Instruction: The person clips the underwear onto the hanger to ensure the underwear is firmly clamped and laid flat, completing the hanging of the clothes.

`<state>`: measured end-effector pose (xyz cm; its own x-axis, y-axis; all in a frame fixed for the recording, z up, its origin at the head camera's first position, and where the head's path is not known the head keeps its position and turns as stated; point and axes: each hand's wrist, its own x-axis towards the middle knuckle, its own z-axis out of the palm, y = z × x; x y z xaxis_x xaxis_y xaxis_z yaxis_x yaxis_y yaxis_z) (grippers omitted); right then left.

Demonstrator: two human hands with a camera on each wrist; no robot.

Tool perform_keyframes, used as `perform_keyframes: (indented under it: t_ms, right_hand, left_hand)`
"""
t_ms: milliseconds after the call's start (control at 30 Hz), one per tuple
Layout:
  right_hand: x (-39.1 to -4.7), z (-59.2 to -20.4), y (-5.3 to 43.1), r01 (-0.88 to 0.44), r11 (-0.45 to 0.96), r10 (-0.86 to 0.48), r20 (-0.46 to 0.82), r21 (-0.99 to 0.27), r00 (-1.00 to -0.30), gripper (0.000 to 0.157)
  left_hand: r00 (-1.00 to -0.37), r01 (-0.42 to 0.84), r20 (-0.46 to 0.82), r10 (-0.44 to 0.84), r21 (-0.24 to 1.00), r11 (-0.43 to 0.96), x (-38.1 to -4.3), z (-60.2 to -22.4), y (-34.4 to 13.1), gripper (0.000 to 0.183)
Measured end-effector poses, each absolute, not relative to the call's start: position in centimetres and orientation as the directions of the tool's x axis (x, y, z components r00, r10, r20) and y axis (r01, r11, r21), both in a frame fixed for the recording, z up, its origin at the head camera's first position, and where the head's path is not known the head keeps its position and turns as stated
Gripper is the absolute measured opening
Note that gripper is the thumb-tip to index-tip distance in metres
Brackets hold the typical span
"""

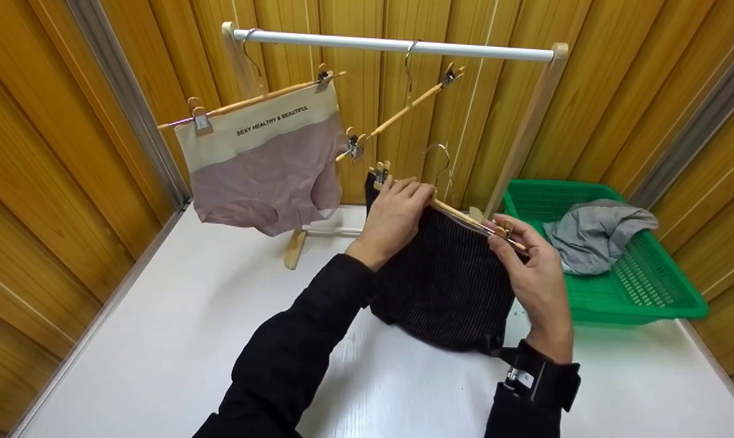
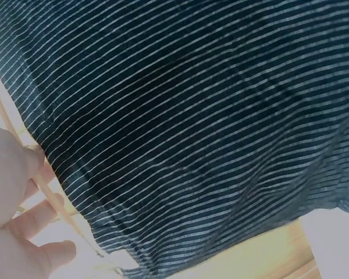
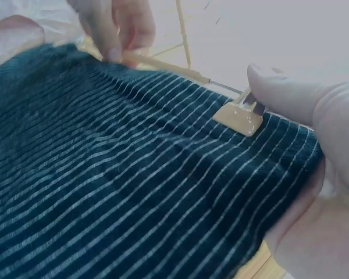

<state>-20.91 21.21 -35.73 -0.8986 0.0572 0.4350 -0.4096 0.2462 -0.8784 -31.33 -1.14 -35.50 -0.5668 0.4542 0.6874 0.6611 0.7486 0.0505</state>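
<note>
A black garment with thin white stripes [image 1: 449, 280] hangs from a wooden clip hanger [image 1: 455, 212], held over the white table. My left hand [image 1: 397, 210] grips the hanger's bar left of the metal hook [image 1: 443, 159], fingers curled over it. At the bar's right end my right hand [image 1: 534, 267] pinches the hanger clip. In the right wrist view my thumb [image 3: 285, 93] lies against that clip [image 3: 238, 118], which bites the waistband, and fingers lie behind the cloth. Another clip [image 1: 382, 173] sits at the left end, beside the left hand.
Behind stands a small rack with a white rail [image 1: 367, 42]. Pink and cream briefs [image 1: 269, 164] hang on its left hanger; a bare clip hanger [image 1: 406, 112] hangs mid-rail. At right, a green basket [image 1: 646, 313] holds a grey cloth [image 1: 598, 234]. Wood-look panels [image 1: 69, 152] enclose the table.
</note>
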Motion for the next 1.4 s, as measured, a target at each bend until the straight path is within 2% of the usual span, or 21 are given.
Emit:
perform_keyframes:
  t_ms: [167, 333, 433, 533, 633, 767, 900, 1167, 1400]
  right_hand:
    - [-20.4, -35.1, 20.7, -0.441, 0.311, 0.102, 0.491, -0.842, -0.865, 0.036]
    - [-20.1, -34.5, 20.2, -0.399, 0.378, 0.192, 0.492, -0.836, -0.849, 0.036]
    - [-19.9, -34.4, 20.1, -0.379, 0.405, 0.226, 0.492, -0.832, -0.84, 0.037]
    - [-19.8, -34.4, 20.0, -0.391, 0.416, 0.242, 0.514, -0.821, -0.823, 0.037]
    - [-19.7, -34.2, 19.7, -0.424, 0.416, 0.251, 0.55, -0.804, -0.797, 0.037]
    - [-19.4, -33.9, 19.2, -0.455, 0.433, 0.252, 0.589, -0.778, -0.768, 0.036]
    - [-19.0, -33.7, 18.8, -0.489, 0.432, 0.24, 0.62, -0.757, -0.747, 0.036]
    - [-18.6, -33.3, 18.1, -0.523, 0.402, 0.214, 0.633, -0.751, -0.744, 0.035]
    - [-17.9, -33.1, 17.6, -0.54, 0.361, 0.23, 0.634, -0.76, -0.739, 0.035]
  left_hand:
    - [-0.578, 0.661, 0.696, 0.426, 0.094, 0.744, -31.3, -35.6, -0.3, 0.025]
    - [-0.607, 0.664, 0.708, 0.36, 0.203, 0.719, -31.0, -36.0, 0.7, 0.029]
    - [-0.673, 0.641, 0.673, 0.307, 0.323, 0.696, -30.4, -36.2, 1.3, 0.035]
    - [-0.777, 0.579, 0.58, 0.244, 0.507, 0.638, -29.8, -36.2, 1.9, 0.045]
    - [-0.881, 0.464, 0.434, 0.186, 0.723, 0.512, -29.2, -36.1, 2.5, 0.055]
    - [-0.936, 0.35, 0.317, 0.154, 0.888, 0.299, -28.7, -35.8, 3.4, 0.06]
    - [-0.934, 0.347, 0.326, 0.148, 0.925, 0.155, -28.5, -35.2, 4.2, 0.06]
    - [-0.943, 0.299, 0.296, 0.153, 0.954, -0.003, -28.5, -34.4, 5.0, 0.059]
    - [-0.963, 0.156, 0.201, 0.177, 0.958, -0.24, -28.5, -33.4, 5.3, 0.052]
